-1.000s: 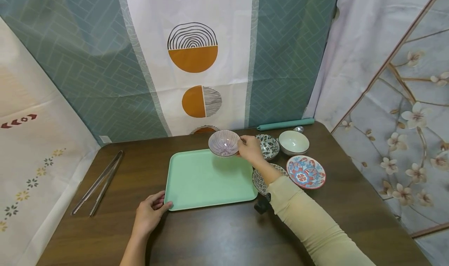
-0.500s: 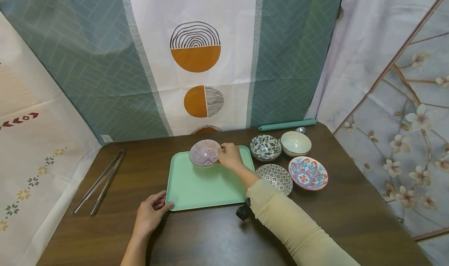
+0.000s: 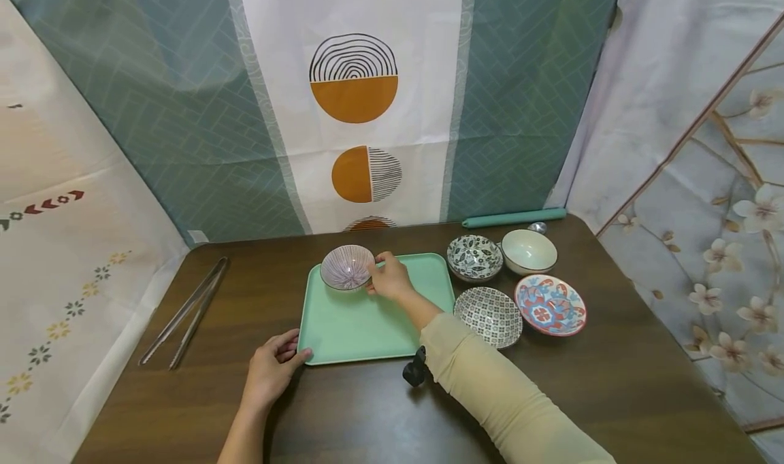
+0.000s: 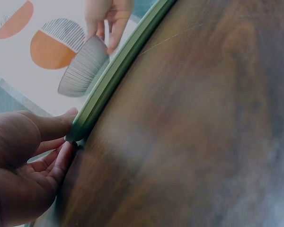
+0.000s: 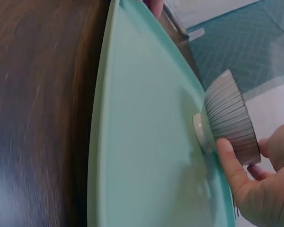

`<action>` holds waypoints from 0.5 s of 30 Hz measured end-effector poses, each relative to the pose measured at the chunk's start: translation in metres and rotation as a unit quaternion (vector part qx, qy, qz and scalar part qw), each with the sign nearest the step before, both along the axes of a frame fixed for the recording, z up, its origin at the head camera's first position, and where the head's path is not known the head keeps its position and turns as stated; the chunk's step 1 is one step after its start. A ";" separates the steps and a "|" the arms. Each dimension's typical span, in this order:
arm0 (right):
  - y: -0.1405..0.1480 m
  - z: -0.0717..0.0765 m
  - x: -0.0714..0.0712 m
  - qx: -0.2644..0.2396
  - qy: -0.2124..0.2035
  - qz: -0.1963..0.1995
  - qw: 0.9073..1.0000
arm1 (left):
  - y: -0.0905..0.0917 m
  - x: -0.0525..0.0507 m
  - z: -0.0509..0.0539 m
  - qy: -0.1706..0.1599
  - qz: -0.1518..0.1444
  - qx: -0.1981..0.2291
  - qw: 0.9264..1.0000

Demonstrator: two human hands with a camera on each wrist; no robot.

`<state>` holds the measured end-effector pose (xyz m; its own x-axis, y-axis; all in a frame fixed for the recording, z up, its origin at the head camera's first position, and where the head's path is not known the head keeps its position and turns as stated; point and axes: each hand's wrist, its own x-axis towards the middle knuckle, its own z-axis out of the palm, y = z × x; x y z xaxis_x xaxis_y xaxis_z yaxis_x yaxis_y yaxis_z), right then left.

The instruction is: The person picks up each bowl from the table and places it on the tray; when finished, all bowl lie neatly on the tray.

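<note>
The right hand (image 3: 390, 278) pinches the right rim of a purple-striped bowl (image 3: 346, 268) at the back left of the green tray (image 3: 361, 328). In the right wrist view the bowl (image 5: 227, 118) is close over the tray (image 5: 142, 123), its foot near the surface; whether it touches I cannot tell. The left hand (image 3: 269, 369) grips the tray's front left corner. In the left wrist view the thumb and fingers of the left hand (image 4: 33, 156) hold the tray's edge (image 4: 104, 90) between them.
Right of the tray stand a leaf-patterned bowl (image 3: 474, 258), a white bowl (image 3: 529, 250), a grey-patterned bowl (image 3: 488, 316) and a red-blue bowl (image 3: 550, 305). A teal rod (image 3: 514, 218) and a spoon (image 3: 537, 227) lie behind. Metal tongs (image 3: 186, 311) lie at left.
The right hand has carried the striped bowl leftward and lower, from the tray's back middle to its back left. The left hand stays at the tray's corner.
</note>
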<state>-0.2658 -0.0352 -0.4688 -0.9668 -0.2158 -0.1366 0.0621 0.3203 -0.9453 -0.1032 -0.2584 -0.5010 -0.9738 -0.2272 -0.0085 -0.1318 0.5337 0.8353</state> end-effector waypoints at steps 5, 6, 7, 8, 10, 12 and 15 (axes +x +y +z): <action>-0.007 -0.003 0.002 -0.087 -0.044 0.021 0.995 | 0.002 -0.002 0.001 -0.001 -0.002 -0.001 1.000; -0.008 -0.003 0.002 -0.107 -0.055 0.029 0.992 | 0.002 -0.002 0.001 -0.001 -0.003 -0.002 1.000; -0.009 -0.004 0.003 -0.127 -0.067 0.040 0.989 | 0.002 -0.002 0.002 -0.002 -0.003 -0.001 1.000; -0.010 -0.005 0.003 -0.140 -0.075 0.053 0.986 | 0.003 -0.002 0.002 -0.003 -0.003 -0.002 1.000; -0.012 -0.006 0.004 -0.155 -0.088 0.085 0.980 | 0.003 -0.002 0.002 -0.003 -0.003 -0.003 1.000; -0.012 -0.008 0.005 -0.148 -0.090 0.121 0.977 | 0.003 -0.001 0.002 -0.001 -0.003 -0.003 1.000; -0.011 -0.009 0.007 -0.121 -0.082 0.162 0.976 | 0.002 0.002 0.001 0.002 0.000 -0.005 1.000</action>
